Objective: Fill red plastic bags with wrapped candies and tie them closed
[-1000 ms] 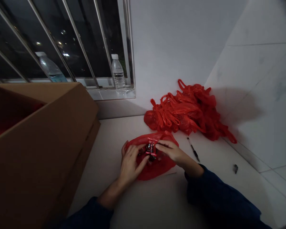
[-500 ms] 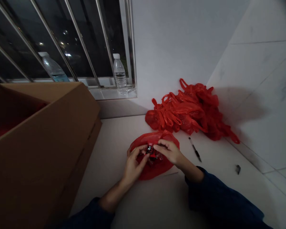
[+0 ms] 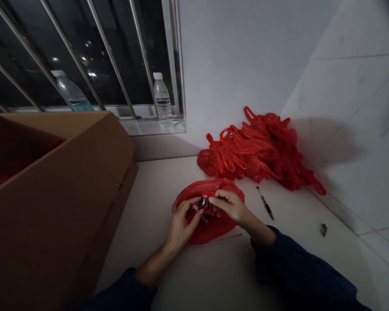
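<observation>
Both my hands meet over an open red plastic bag (image 3: 214,231) spread on the white tabletop. Between them is a small black-and-red packet (image 3: 204,202) with white print, perhaps a wrapped sweet. From the left, my left hand (image 3: 182,221) pinches it with thumb and fingers. My right hand (image 3: 231,206) grips its right side, thumb and forefinger closed together. Under the packet, more small dark and red wrapped pieces (image 3: 216,213) lie in the bag, partly hidden by my fingers.
A tall cardboard box (image 3: 84,185) stands at the left. Behind the bag lies a heap of knotted red plastic bags (image 3: 262,149) against the wall. A pen (image 3: 265,203) and a small dark scrap (image 3: 323,230) lie to the right. Bottles (image 3: 163,101) stand by the barred window.
The packet has tilted slightly between my fingers. Both hands stay in nearly the same place, and everything around them is unchanged.
</observation>
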`<move>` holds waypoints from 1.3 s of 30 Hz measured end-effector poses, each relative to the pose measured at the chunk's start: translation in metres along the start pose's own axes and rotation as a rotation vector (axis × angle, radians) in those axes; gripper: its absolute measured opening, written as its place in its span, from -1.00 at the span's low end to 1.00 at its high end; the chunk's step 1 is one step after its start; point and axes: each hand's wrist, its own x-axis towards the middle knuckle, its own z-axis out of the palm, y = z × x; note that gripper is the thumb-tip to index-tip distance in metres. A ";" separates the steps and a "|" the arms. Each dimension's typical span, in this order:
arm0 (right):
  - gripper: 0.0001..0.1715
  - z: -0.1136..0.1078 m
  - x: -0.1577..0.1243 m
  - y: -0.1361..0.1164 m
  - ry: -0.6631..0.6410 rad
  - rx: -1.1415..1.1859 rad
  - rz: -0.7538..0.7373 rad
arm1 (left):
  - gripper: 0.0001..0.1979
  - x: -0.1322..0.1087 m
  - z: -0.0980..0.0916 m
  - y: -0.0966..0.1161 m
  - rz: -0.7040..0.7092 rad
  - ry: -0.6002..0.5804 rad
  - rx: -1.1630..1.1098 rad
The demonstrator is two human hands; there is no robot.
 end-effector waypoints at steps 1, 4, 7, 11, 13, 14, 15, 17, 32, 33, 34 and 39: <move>-0.54 0.000 0.000 0.000 -0.006 0.014 0.012 | -0.71 0.000 0.000 0.000 -0.004 0.008 -0.012; -0.54 0.002 0.000 -0.002 -0.016 0.050 0.035 | -0.75 -0.002 0.001 -0.002 -0.013 0.053 -0.041; -0.54 0.003 0.001 0.000 -0.001 0.049 0.006 | -0.85 -0.003 0.000 -0.003 0.004 0.070 0.000; -0.59 0.005 -0.001 0.003 0.055 -0.068 -0.086 | -0.77 -0.003 -0.003 0.000 0.037 0.003 0.105; -0.63 0.006 -0.003 0.002 0.075 -0.176 -0.143 | -0.65 -0.002 -0.004 0.000 0.036 -0.023 0.154; -0.64 0.007 -0.004 0.001 0.075 -0.225 -0.162 | -0.60 -0.002 -0.004 0.000 0.028 -0.025 0.173; -0.66 0.007 -0.005 -0.001 0.073 -0.258 -0.174 | -0.59 -0.002 -0.004 0.000 0.015 -0.020 0.185; -0.66 0.008 -0.007 -0.004 0.046 -0.271 -0.186 | -0.68 -0.001 -0.003 -0.001 -0.007 -0.003 0.169; -0.59 0.005 -0.001 0.002 0.081 -0.206 -0.186 | -0.67 0.001 -0.002 0.006 -0.007 -0.108 -0.042; -0.57 0.005 -0.001 0.002 0.080 -0.162 -0.171 | -0.67 0.002 -0.002 0.006 0.010 -0.113 -0.032; -0.56 0.005 -0.001 0.002 0.076 -0.114 -0.153 | -0.68 0.002 -0.003 0.006 0.026 -0.118 -0.028; -0.51 0.008 0.000 0.004 0.060 0.048 -0.057 | -0.67 0.001 -0.003 0.004 0.055 -0.126 -0.028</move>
